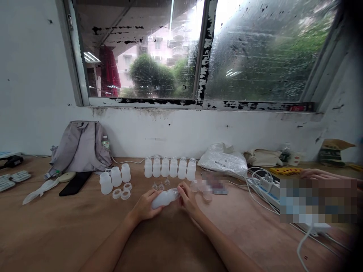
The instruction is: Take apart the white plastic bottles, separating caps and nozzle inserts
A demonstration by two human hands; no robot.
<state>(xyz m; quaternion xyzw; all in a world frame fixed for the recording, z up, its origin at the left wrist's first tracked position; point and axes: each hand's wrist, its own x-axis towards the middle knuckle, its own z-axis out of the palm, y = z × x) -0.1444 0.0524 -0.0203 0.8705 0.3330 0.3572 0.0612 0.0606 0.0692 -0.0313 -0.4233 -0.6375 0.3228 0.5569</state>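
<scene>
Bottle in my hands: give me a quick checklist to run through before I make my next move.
1. Left hand wrapped around the bottle: ok.
2. Right hand at the clear top: ok.
3. Clear top fully seated: cannot tell; fingers partly hide it.
4. Bottle upright: not ok; it is tilted well over.
5. Three loose rings within sight, by the three uncapped bottles: ok.
6. Row of six capped bottles standing upright: ok.
</scene>
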